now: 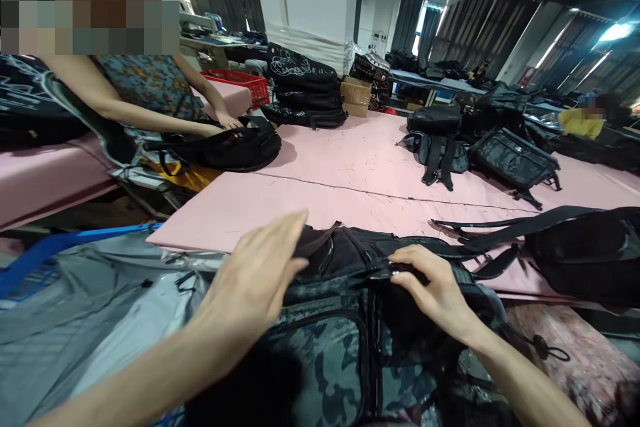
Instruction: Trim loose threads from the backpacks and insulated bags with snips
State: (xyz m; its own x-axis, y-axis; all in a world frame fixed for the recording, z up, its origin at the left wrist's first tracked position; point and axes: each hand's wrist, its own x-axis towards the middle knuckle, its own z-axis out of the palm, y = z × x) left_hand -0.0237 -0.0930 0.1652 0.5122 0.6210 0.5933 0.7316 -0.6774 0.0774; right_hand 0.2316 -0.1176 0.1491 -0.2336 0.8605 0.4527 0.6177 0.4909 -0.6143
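Note:
A black and grey camouflage backpack (325,360) lies right in front of me, its top resting at the pink table's near edge. Over its left part hovers my left hand (250,273), somewhat blurred, fingers straight and thumb apart, with nothing in it. My right hand (430,287) is at the upper edge of the bag, thumb and forefinger pinched on a thin dark piece (373,271) with a shiny glint. Whether that piece is part of the bag or a small tool, I cannot tell. Black straps (450,247) run from the bag's top toward the right.
Across the pink table (340,153), a co-worker's hands (225,123) handle a black bag (240,147). Stacked black bags (305,90), a red crate (240,83) and camouflage backpacks (515,157) stand farther back. A black backpack (590,253) lies right; a blue-rimmed basket (75,240) stands left.

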